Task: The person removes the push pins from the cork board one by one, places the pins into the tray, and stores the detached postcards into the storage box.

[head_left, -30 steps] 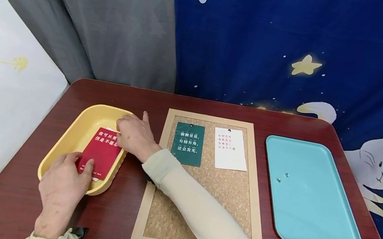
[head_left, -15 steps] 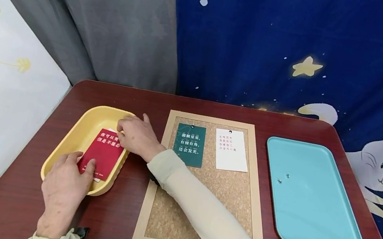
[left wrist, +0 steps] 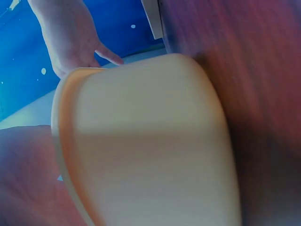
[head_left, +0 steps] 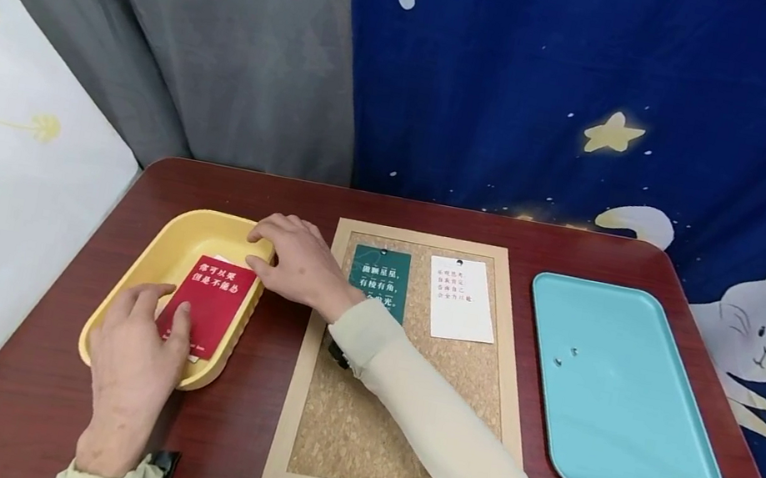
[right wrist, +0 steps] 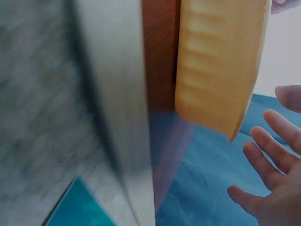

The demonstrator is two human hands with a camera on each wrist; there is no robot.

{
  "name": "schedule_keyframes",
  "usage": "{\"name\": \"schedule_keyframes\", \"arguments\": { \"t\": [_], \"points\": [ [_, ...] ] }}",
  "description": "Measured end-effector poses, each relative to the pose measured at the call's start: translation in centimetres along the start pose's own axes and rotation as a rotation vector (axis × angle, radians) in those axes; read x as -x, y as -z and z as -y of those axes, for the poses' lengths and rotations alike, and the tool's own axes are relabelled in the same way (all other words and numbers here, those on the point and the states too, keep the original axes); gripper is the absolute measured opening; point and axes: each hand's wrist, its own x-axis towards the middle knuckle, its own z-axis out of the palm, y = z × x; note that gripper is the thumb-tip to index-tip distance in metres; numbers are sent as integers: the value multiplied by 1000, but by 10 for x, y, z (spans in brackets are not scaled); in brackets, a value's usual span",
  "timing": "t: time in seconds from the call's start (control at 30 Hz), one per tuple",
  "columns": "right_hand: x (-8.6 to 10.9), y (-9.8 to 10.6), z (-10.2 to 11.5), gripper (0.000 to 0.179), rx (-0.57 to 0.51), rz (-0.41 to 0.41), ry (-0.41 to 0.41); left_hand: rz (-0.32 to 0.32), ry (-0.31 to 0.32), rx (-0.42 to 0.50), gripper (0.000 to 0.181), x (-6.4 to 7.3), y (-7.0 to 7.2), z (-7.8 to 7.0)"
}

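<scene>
A yellow plastic basket (head_left: 150,259) stands at the table's left. Inside lies a red card (head_left: 213,312) with white writing, on top of white paper whose edges peek out. My left hand (head_left: 135,358) reaches over the basket's near end, fingers loosely bent and thumb apart over the card's lower left. At the far right rim is my right hand (head_left: 303,264), its fingers spread with nothing between them. The right wrist view shows those fingers (right wrist: 270,153) beside the basket's wall (right wrist: 216,61). In the left wrist view the basket's side hides most of the left hand's fingers.
A wood-framed cork board (head_left: 392,410) lies mid-table under the right forearm. Pinned to it are a green card (head_left: 380,272), partly covered by the right wrist, and a white card (head_left: 462,311). Right of it, a turquoise tray (head_left: 637,400) bears small shiny pins (head_left: 566,357).
My right hand has drawn back to the right from the red card's top corner, and its fingers have spread. The left hand has stayed nearly in place over the card.
</scene>
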Motion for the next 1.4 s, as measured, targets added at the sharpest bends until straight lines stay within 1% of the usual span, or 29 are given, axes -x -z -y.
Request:
{"name": "schedule_keyframes", "arguments": {
  "t": [0.07, 0.23, 0.4, 0.47, 0.57, 0.7, 0.8, 0.97, 1.1, 1.2, 1.27, 1.4],
  "points": [
    [6, 1, -4, 33, -3, -8, -7, -24, -33, 15, 35, 0, 0, -4],
    [21, 5, -15, 29, -14, -22, -54, -55, -102, 65, 33, -1, -3, -13],
    [32, 11, -28, 24, -22, -35, -78, -98, -199, 108, 27, -2, -7, -22],
    [37, 16, -35, 23, -9, -46, -83, -113, -246, 128, 24, -3, -11, -27],
    [46, 21, -45, 20, -4, -71, -101, -113, -297, 163, 19, 0, -18, -35],
    [58, 27, -56, 13, -3, -122, -143, -81, -345, 206, 17, 5, -26, -46],
    [64, 29, -61, 13, 2, -144, -169, -56, -381, 224, 13, 7, -30, -55],
    [69, 33, -65, 14, -10, -196, -188, -7, -455, 212, 10, 10, -33, -69],
    [74, 35, -70, 13, -22, -234, -216, 51, -512, 207, 10, 15, -38, -78],
    [80, 37, -76, 13, -40, -230, -252, 96, -527, 212, 9, 19, -44, -86],
    [84, 39, -81, 13, -54, -224, -280, 132, -525, 214, 8, 21, -48, -91],
    [91, 44, -89, 13, -65, -209, -326, 219, -530, 196, 8, 24, -60, -100]
  ]
}}
